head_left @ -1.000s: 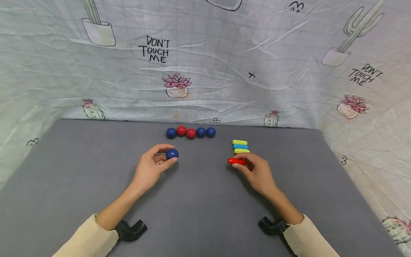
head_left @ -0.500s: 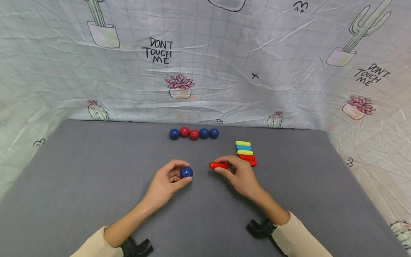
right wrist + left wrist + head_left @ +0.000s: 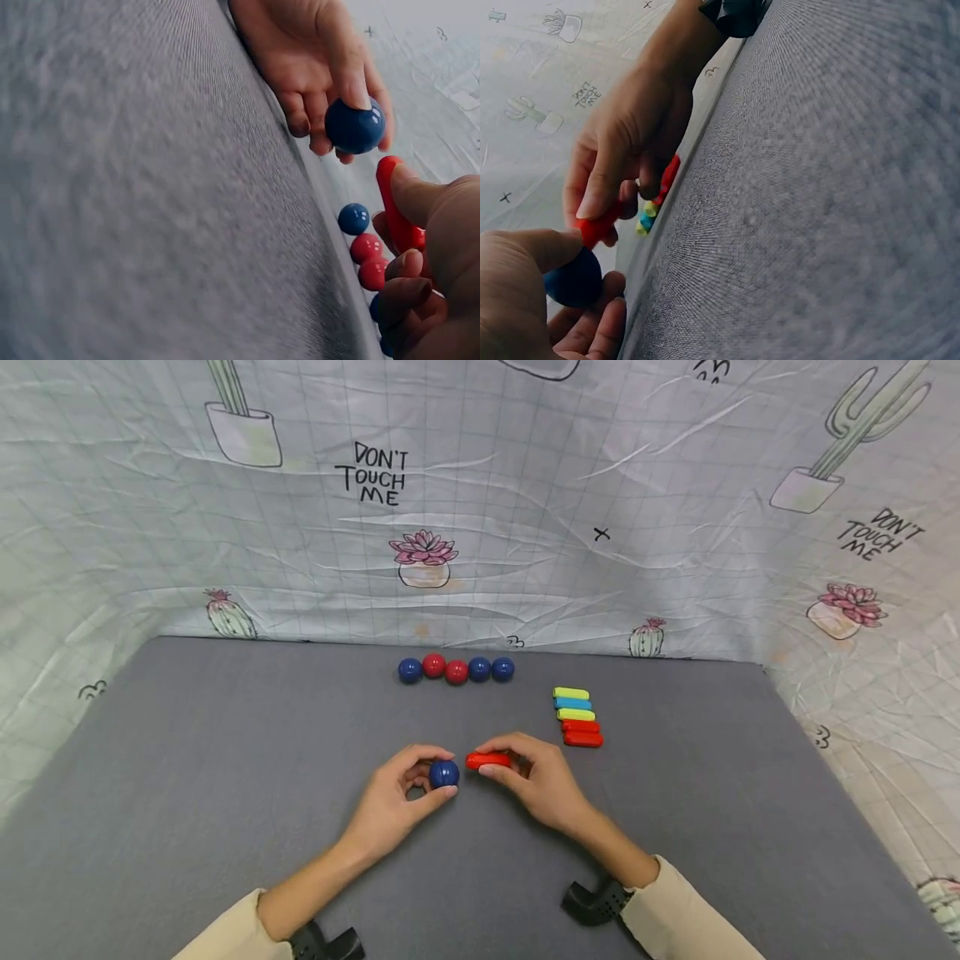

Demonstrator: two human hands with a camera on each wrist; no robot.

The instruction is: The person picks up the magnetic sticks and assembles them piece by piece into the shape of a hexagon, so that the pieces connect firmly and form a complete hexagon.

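I see left hand [image 3: 396,797] pinching blue ball [image 3: 445,774], right hand [image 3: 546,781] red stick [image 3: 486,762], likely freeing facing ends; other balls [image 3: 457,673] near far edge of desk [image 3: 285,727].

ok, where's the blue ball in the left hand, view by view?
Head: blue ball below centre, slightly left, pinched in the left hand.
Left wrist: blue ball at lower left.
Right wrist: blue ball at upper right.
Shared landmark: red stick in the right hand, right of it in head, above it in left wrist, below it in right wrist.
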